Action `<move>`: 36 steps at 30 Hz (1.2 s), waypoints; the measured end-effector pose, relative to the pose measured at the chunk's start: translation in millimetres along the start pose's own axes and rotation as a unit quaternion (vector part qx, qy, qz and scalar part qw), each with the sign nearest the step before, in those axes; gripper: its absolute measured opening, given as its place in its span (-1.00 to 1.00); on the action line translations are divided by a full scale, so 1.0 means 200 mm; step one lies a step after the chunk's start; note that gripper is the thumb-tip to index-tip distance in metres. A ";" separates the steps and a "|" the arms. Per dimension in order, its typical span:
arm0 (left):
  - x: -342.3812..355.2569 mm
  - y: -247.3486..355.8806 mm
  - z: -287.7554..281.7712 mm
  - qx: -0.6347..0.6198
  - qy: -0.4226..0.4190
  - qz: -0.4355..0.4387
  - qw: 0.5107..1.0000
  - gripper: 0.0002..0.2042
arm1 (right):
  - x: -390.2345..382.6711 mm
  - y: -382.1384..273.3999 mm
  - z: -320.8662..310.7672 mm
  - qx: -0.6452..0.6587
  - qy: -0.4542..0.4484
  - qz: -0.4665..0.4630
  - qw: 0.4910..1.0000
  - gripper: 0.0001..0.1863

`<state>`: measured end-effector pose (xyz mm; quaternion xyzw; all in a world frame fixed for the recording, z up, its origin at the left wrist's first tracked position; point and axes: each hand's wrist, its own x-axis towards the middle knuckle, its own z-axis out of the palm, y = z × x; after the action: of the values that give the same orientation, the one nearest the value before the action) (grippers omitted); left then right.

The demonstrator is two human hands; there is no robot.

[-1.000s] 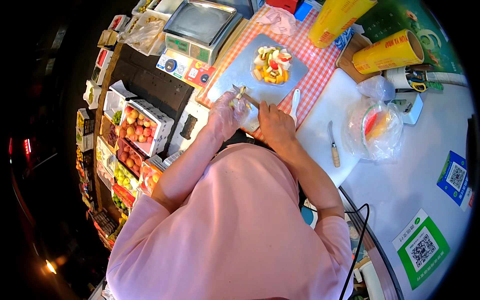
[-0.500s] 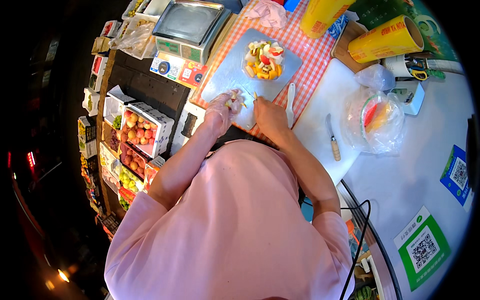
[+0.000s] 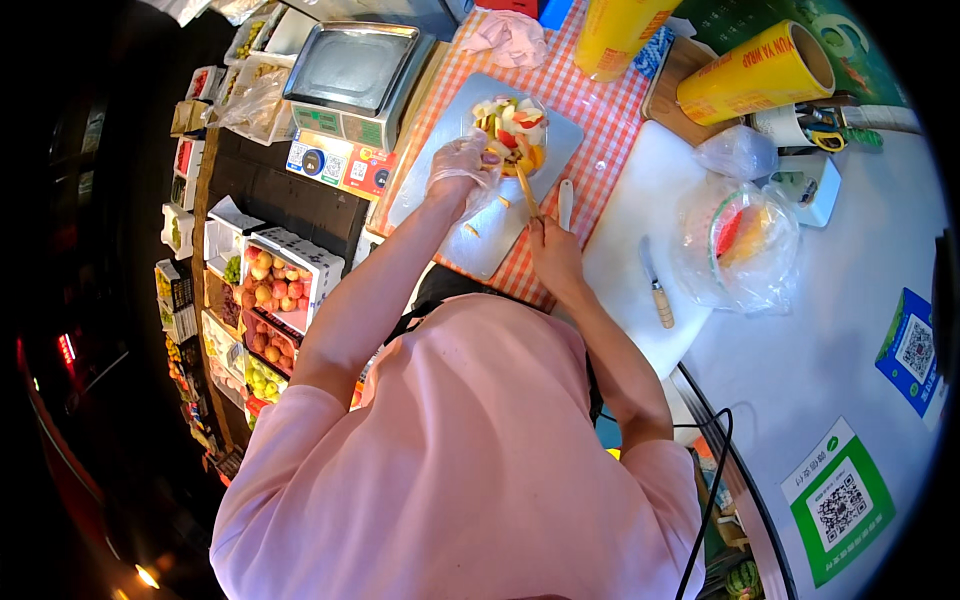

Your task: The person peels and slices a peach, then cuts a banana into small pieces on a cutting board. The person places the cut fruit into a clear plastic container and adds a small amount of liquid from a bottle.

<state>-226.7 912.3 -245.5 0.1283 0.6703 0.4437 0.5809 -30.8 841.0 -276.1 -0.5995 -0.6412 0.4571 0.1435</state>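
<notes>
At the near-left edge of a clear container [image 3: 517, 100] of mixed cut fruit is my left hand [image 3: 462, 170], in a thin clear plastic glove. Its fingers are curled together, and what they hold is hidden. My right hand [image 3: 553, 250] grips a slim yellow-brown knife [image 3: 527, 188], its far end reaching the container's near side. Under the container lies a pale cutting board [image 3: 487, 255] with small yellow scraps [image 3: 471, 230] on it. Beside my right hand rests a white-handled utensil [image 3: 566, 203], partly covered by that hand.
A checked cloth [image 3: 610, 120] covers the counter. To the right, a white board [image 3: 625, 215] bears a wooden-handled knife [image 3: 656, 285], near a bagged fruit bowl [image 3: 740, 245]. Yellow wrap rolls [image 3: 755, 75] stand behind. A scale [image 3: 355, 75] and fruit boxes [image 3: 280, 280] are left.
My left hand has moved up from the board to the container's edge. My right hand has turned the knife, which now points away toward the fruit. The view has shifted slightly.
</notes>
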 end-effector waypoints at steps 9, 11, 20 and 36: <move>-0.19 0.13 -0.09 -0.058 -0.011 -0.037 0.998 -0.49 | -0.02 -0.19 -0.09 0.105 0.005 -0.008 0.994 -0.63; -0.24 0.15 -0.09 -0.078 -0.028 -0.036 0.996 -0.50 | -0.04 -0.33 -0.15 0.164 0.010 -0.040 0.986 -0.62; -0.36 0.18 -0.03 -0.125 -0.012 0.062 0.990 -0.54 | -0.03 -0.62 -0.27 0.431 -0.191 0.038 0.881 -0.64; -0.43 0.24 0.00 -0.161 0.011 0.063 0.985 -0.54 | -0.03 -0.69 -0.24 0.480 -0.200 0.077 0.851 -0.62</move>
<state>-218.4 880.0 -153.0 0.0703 0.5872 0.5825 0.5576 -82.2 875.2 -142.8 -0.3987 -0.3085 0.8276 0.2469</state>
